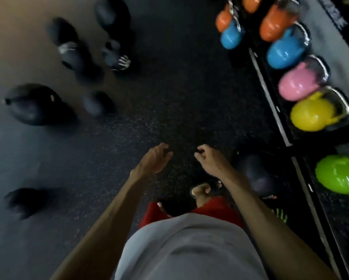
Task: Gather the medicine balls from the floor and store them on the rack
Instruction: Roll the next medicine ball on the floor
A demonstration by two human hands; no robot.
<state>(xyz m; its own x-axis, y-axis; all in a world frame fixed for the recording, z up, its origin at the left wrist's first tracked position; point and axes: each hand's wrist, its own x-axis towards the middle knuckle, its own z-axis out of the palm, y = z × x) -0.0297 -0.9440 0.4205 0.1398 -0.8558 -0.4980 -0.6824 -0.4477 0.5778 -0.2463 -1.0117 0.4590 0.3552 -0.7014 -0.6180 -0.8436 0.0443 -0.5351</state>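
We are standing just left of the rack (269,98), our grey shirt (189,249) and red shorts (216,207) filling the bottom of the view. We are holding our left hand (155,158) and right hand (210,158) out side by side over the dark floor (169,98), fingers loosely curled and gripping nothing. One dark medicine ball (260,178) is sitting just beside the rack's lower rail, by our right forearm. The other medicine balls (36,104) are lying scattered well left of the rack, all blurred. On the rack, green, yellow, pink, blue and orange kettlebells (313,114) are resting in a row.
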